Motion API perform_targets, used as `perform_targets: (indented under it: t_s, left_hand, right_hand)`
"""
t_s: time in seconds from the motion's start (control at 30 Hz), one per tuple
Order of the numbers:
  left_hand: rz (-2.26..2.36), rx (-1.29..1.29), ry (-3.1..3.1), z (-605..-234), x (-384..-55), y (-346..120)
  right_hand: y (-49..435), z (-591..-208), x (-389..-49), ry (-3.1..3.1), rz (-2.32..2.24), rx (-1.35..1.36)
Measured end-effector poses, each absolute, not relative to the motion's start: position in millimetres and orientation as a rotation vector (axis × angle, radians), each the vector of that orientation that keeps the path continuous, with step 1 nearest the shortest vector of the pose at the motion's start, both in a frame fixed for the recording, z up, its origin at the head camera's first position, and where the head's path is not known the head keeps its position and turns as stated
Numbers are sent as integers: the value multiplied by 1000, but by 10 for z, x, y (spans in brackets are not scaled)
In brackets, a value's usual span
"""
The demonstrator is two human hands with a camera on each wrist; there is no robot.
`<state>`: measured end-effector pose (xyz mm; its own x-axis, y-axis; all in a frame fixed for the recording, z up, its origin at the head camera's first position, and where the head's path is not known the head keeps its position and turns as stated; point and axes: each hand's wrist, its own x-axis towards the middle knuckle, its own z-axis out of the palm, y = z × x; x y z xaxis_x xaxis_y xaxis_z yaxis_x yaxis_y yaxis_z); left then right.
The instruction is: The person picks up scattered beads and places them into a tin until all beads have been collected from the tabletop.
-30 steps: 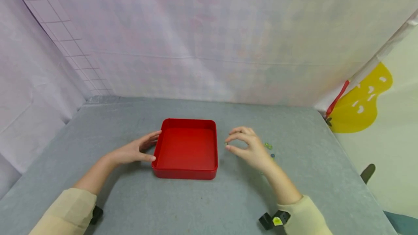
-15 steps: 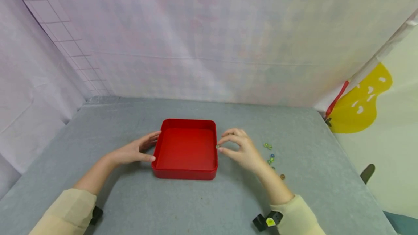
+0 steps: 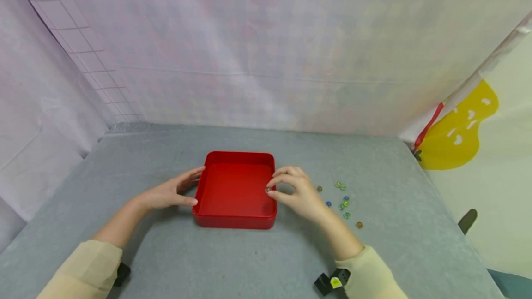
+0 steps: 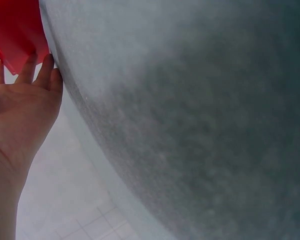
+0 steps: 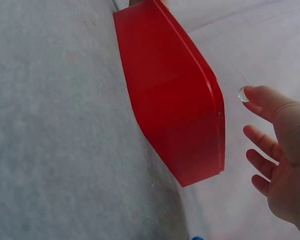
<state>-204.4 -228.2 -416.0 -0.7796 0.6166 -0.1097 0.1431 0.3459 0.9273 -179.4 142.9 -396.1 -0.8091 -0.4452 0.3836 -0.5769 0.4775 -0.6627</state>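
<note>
A shallow red square tray (image 3: 238, 190) sits on the grey-covered table. My left hand (image 3: 172, 192) rests against its left side, fingers and thumb spread along the wall; in the left wrist view the straight fingertips lie against the red tray (image 4: 17, 32). Between thumb and index finger my right hand (image 3: 297, 193) pinches a small clear glass marble (image 5: 243, 95), held just inside the tray's right rim and above its floor. The other right fingers are loosely bent. Nothing lies on the visible tray floor.
Several loose marbles lie right of the right hand: green ones (image 3: 341, 186), a blue one (image 3: 329, 204) and brown ones (image 3: 359, 225) among them. A pale curtain (image 3: 266, 59) hangs behind the table's far edge.
My right hand has moved left with the marble, from beside the tray to over its right rim. More marbles on the table are uncovered. The left hand and tray have stayed put.
</note>
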Motion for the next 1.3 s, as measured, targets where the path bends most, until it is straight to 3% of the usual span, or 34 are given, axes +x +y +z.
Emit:
perform_targets:
  t_s: [1.3]
  left_hand:
    - [1421,658,2178,-4176,-2051,-2288]
  right_hand:
    - [1185,-4075,-1871,-2581,1177,908]
